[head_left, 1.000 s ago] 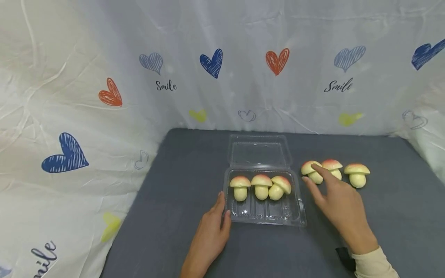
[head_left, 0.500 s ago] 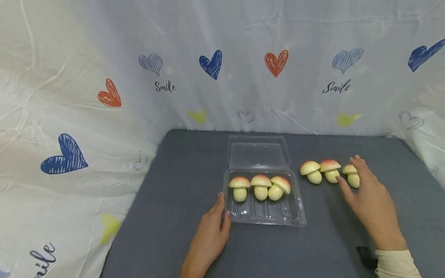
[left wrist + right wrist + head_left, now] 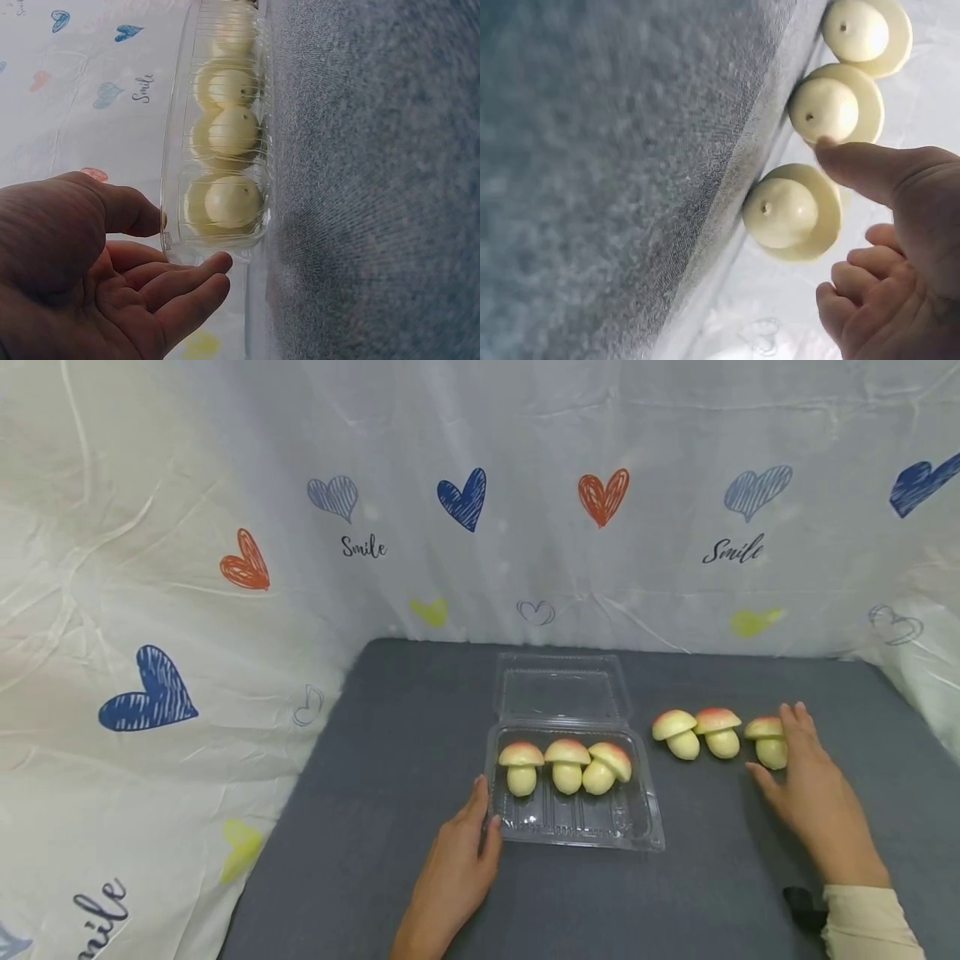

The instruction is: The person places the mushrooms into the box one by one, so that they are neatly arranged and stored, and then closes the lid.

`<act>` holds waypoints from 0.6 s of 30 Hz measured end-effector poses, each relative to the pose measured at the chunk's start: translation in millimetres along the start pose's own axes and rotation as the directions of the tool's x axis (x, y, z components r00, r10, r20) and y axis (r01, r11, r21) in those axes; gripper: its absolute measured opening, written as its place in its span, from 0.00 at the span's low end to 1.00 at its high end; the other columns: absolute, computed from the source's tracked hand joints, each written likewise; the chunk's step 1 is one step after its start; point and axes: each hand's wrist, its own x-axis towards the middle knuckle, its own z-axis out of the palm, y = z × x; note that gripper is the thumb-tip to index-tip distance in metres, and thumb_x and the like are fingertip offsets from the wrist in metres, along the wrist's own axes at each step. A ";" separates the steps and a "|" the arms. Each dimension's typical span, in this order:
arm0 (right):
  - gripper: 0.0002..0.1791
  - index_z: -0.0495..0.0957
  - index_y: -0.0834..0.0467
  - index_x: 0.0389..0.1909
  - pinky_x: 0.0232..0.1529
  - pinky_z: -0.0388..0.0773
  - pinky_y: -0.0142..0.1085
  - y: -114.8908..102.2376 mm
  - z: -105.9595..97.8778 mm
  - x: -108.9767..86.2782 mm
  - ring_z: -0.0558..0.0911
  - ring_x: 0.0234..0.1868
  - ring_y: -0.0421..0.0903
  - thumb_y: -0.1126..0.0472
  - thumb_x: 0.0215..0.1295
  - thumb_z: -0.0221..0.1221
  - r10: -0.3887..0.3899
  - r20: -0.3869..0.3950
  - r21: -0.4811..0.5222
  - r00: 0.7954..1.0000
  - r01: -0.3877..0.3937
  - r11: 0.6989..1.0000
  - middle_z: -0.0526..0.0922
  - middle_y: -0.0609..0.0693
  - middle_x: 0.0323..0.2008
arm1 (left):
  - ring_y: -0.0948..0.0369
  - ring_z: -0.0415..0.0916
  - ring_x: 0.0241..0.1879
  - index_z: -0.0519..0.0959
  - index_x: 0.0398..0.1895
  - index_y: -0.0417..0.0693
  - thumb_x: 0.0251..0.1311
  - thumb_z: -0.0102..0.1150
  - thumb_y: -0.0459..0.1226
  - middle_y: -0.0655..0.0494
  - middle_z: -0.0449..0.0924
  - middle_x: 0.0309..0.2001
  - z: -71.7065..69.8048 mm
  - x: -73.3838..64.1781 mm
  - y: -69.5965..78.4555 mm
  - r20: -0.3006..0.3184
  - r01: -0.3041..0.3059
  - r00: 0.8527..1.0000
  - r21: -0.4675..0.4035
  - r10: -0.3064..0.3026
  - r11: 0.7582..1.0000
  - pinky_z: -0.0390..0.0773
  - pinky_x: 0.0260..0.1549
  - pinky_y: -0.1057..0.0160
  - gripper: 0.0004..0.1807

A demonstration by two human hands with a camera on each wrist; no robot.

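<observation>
A clear plastic clamshell container (image 3: 581,831) lies with its lid (image 3: 558,689) folded back. Three yellow toy mushrooms (image 3: 566,767) with reddish cap tops sit in its far half. My left hand (image 3: 453,864) rests at the container's left side, with thumb and fingertips at the rim and the fingers fairly straight. To the right, three similar mushrooms lie in a row on the cloth. My right hand (image 3: 821,797) is at the rightmost mushroom (image 3: 767,742), thumb toward its left and fingers past its right side. In the right wrist view, the thumb overlaps the gap beside the middle mushroom (image 3: 829,109).
A grey cloth-covered table (image 3: 360,760) bears everything. A white curtain (image 3: 525,427) printed with hearts and "Smile" stands behind it and along the left. A black object (image 3: 804,910) shows by the right wrist.
My right hand has moved right, from over the left mushroom of the loose row to the rightmost one. The left hand has stayed at the container.
</observation>
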 end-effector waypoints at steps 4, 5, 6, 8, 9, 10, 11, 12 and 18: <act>0.55 0.37 0.67 0.84 0.63 0.55 0.78 8.7 -0.9 3.2 0.43 0.81 0.74 0.65 0.72 0.67 -0.006 0.049 0.010 0.999 0.006 1.000 0.32 0.67 0.84 | 0.46 0.68 0.73 0.62 0.79 0.32 0.79 0.55 0.35 0.36 0.65 0.76 -0.3 -0.3 1.2 0.003 0.004 1.000 -0.004 -0.004 1.000 0.74 0.67 0.44 0.31; 0.55 0.37 0.68 0.84 0.66 0.53 0.77 10.1 -1.2 4.4 0.41 0.81 0.73 0.66 0.71 0.67 -0.009 0.059 0.013 0.998 0.008 1.000 0.31 0.67 0.83 | 0.47 0.68 0.73 0.62 0.79 0.32 0.79 0.55 0.35 0.36 0.65 0.76 -0.4 -0.6 1.4 0.003 0.004 1.000 -0.004 -0.004 1.000 0.75 0.67 0.44 0.31; 0.55 0.36 0.68 0.84 0.67 0.51 0.77 11.7 -1.7 5.5 0.40 0.81 0.72 0.66 0.71 0.67 -0.006 0.072 0.013 0.997 0.005 1.000 0.31 0.68 0.83 | 0.47 0.68 0.74 0.62 0.80 0.32 0.79 0.55 0.36 0.36 0.65 0.76 -0.5 -0.9 1.7 0.002 0.005 1.000 -0.006 -0.005 1.000 0.74 0.67 0.44 0.31; 0.56 0.36 0.68 0.84 0.66 0.53 0.78 14.4 -3.2 8.1 0.43 0.80 0.75 0.66 0.71 0.67 0.005 0.099 -0.004 0.995 -0.004 1.000 0.31 0.68 0.83 | 0.47 0.68 0.73 0.63 0.79 0.32 0.79 0.55 0.36 0.36 0.65 0.76 -0.6 -1.2 2.2 -0.002 0.003 1.000 -0.005 -0.003 1.000 0.74 0.67 0.44 0.31; 0.56 0.37 0.67 0.84 0.64 0.56 0.78 15.9 -3.8 9.5 0.46 0.78 0.78 0.65 0.71 0.68 0.011 0.110 -0.015 0.994 -0.009 1.000 0.31 0.69 0.83 | 0.47 0.68 0.74 0.63 0.80 0.32 0.79 0.55 0.36 0.36 0.65 0.76 -0.7 -1.3 2.5 -0.003 0.003 1.000 -0.005 -0.003 1.000 0.74 0.67 0.44 0.31; 0.56 0.37 0.67 0.84 0.61 0.58 0.78 16.9 -4.4 10.8 0.51 0.76 0.81 0.65 0.71 0.68 0.016 0.118 -0.025 0.993 -0.013 1.000 0.33 0.70 0.82 | 0.47 0.68 0.73 0.63 0.80 0.33 0.80 0.55 0.36 0.37 0.65 0.76 -0.7 -1.3 2.7 -0.004 0.002 1.000 -0.003 -0.002 1.000 0.75 0.67 0.44 0.31; 0.56 0.39 0.68 0.84 0.57 0.61 0.79 18.0 -4.9 11.6 0.55 0.72 0.84 0.65 0.70 0.69 0.020 0.118 -0.036 0.993 -0.016 0.999 0.35 0.72 0.82 | 0.47 0.68 0.73 0.62 0.80 0.33 0.80 0.54 0.36 0.37 0.65 0.76 -0.6 -1.1 2.9 -0.005 0.001 1.000 -0.004 -0.001 1.000 0.75 0.67 0.44 0.31; 0.55 0.41 0.68 0.84 0.53 0.63 0.79 18.9 -5.2 12.3 0.59 0.68 0.86 0.65 0.69 0.70 0.023 0.114 -0.045 0.993 -0.018 0.999 0.39 0.73 0.81 | 0.47 0.68 0.73 0.62 0.80 0.33 0.80 0.54 0.36 0.37 0.65 0.76 -0.6 -1.0 3.1 -0.005 0.000 1.000 -0.004 0.000 1.000 0.75 0.67 0.44 0.31; 0.49 0.55 0.68 0.80 0.37 0.69 0.73 19.9 -6.1 13.0 0.74 0.49 0.87 0.67 0.63 0.73 0.039 0.055 -0.057 0.998 -0.035 0.998 0.67 0.83 0.66 | 0.47 0.69 0.73 0.63 0.79 0.31 0.79 0.55 0.35 0.36 0.66 0.76 -1.3 -1.8 3.8 -0.008 -0.003 1.000 0.000 0.003 1.000 0.75 0.66 0.45 0.31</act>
